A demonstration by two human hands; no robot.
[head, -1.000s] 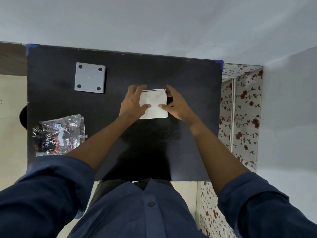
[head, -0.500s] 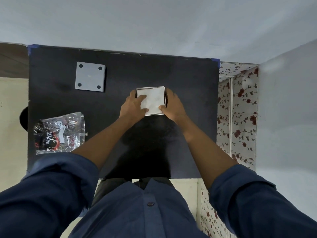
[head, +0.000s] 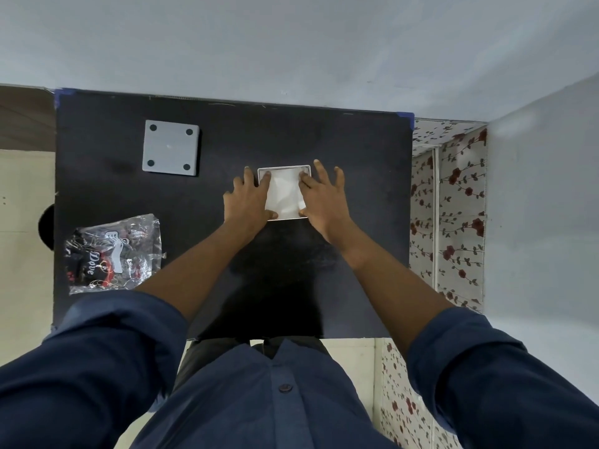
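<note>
A small white square box (head: 284, 192) lies on the black table (head: 227, 254), a little right of its middle. White paper shows inside its raised rim. My left hand (head: 249, 197) lies flat over the box's left side, fingers straight and pressing down. On the right side my right hand (head: 322, 197) presses the same way, fingers spread and straight. Both thumbs reach the box's near edge.
A grey square lid (head: 170, 147) with dark dots at its corners lies at the back left of the table. A crinkled clear packet (head: 111, 254) with black and red contents sits near the left edge. Walls close in behind and on the right (head: 534, 222).
Both hands have gone from holding the box at its sides to lying flat on top of it, fingers stretched forward. The box has barely shifted.
</note>
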